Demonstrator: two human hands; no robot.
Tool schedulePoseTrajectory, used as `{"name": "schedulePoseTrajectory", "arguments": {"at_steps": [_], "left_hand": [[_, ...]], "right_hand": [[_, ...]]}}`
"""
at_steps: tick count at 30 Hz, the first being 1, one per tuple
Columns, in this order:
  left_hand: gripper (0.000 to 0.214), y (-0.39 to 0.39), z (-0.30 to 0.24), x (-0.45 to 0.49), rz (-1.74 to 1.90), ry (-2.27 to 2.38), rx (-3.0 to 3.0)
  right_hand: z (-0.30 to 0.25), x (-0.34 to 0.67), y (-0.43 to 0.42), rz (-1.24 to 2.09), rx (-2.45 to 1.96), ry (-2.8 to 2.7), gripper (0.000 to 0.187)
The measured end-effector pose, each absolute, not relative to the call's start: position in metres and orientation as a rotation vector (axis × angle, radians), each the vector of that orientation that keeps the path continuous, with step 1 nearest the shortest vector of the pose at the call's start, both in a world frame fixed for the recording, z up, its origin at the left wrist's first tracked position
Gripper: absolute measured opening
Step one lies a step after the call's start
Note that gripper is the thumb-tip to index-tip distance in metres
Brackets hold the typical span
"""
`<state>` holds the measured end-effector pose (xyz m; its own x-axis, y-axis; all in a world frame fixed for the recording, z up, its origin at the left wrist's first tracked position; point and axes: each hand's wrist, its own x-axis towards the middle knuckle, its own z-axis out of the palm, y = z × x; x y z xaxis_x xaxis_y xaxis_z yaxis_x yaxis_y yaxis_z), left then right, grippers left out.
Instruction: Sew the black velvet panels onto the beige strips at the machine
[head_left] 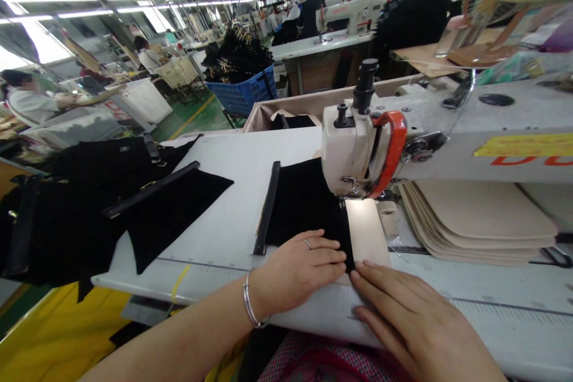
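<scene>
I saw black panel [304,203] flat on desk [224,152], right edge under sewing machine [353,149] head, alongside beige strip [367,233]. Left hand [304,265] lay palm down on panel's near part, fingers slightly spread. Right hand [403,307] touched strip's near end, fingers close together, thumb apart; couldn't tell what lay under palm. Beige stack [487,212] sat right of strip.
</scene>
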<state>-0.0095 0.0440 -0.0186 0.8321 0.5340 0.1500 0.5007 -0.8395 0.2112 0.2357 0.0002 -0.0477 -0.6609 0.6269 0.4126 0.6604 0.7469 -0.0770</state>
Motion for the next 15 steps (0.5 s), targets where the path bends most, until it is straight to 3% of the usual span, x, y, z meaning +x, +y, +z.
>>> {"name": "schedulePoseTrajectory", "arguments": {"at_steps": [15], "left_hand": [[0.029,0.094,-0.025,-0.007,0.329,0.8,2.946]], "right_hand": [[-0.043,0.229,0.046,0.064,-1.141,-2.513,0.04]]}}
